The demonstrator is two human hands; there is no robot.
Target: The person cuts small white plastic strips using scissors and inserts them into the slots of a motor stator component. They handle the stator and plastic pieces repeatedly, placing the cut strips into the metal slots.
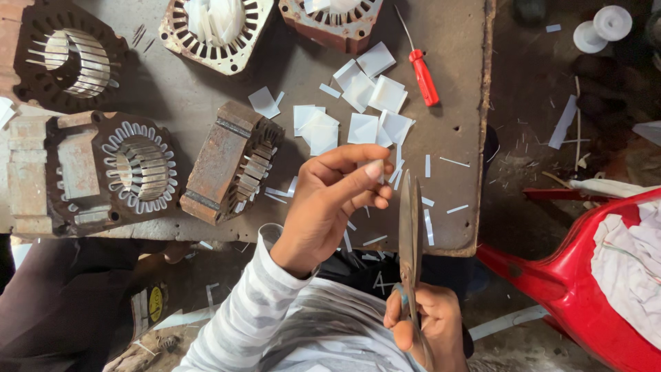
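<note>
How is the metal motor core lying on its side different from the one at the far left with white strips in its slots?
The tipped core lies on its side near the left hand, showing its rusty outer wall; the left core lies flat, its bore facing up. White paper lines the left core's slots all round; the tipped core shows only a few pieces. Both are rusty, slotted metal stacks on the table.

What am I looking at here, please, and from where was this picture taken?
The picture comes from a camera on a person's head, looking down at their own two bare hands above a worn worktable. The left hand pinches a small white paper piece. The right hand grips large metal scissors, blades closed and pointing away. On the table lie cut white paper squares, thin white strips, a red-handled screwdriver and several rusty slotted metal motor cores, some lined with white paper.
</note>
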